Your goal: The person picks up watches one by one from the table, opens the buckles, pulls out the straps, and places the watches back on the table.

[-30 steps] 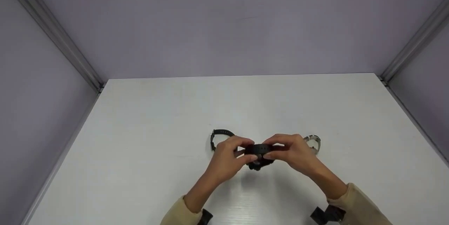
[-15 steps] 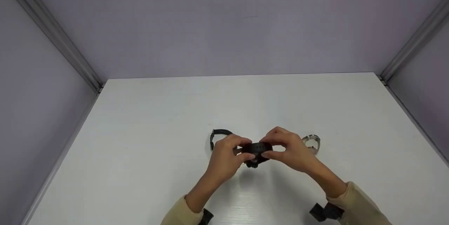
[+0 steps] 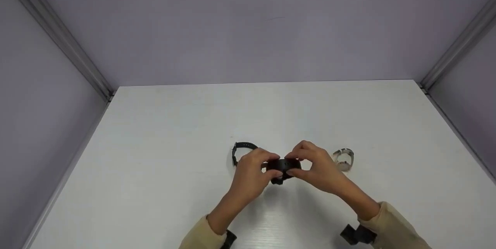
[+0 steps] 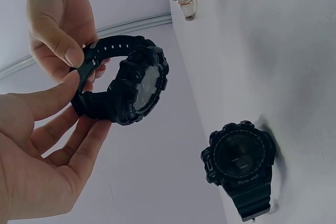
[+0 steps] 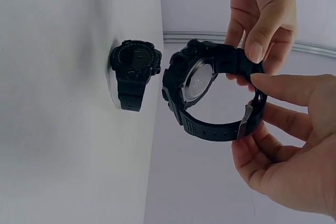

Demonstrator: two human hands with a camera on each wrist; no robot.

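Watch in hand: black sport watch (image 3: 283, 165) held above the white table (image 3: 162, 156), strap looped shut.
Left hand (image 3: 252, 173): fingers pinch the strap.
Right hand (image 3: 316, 167): thumb and forefinger pinch the strap; it has slid closer in.
Change: hands tighter together; judging by that, fastening nearly done.
Nearby: second black watch (image 3: 240, 150) left, pale watch (image 3: 343, 158) right.

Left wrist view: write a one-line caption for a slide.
Both hands, left hand and right hand, pinch a chunky black strap watch above a white table bearing another black watch.
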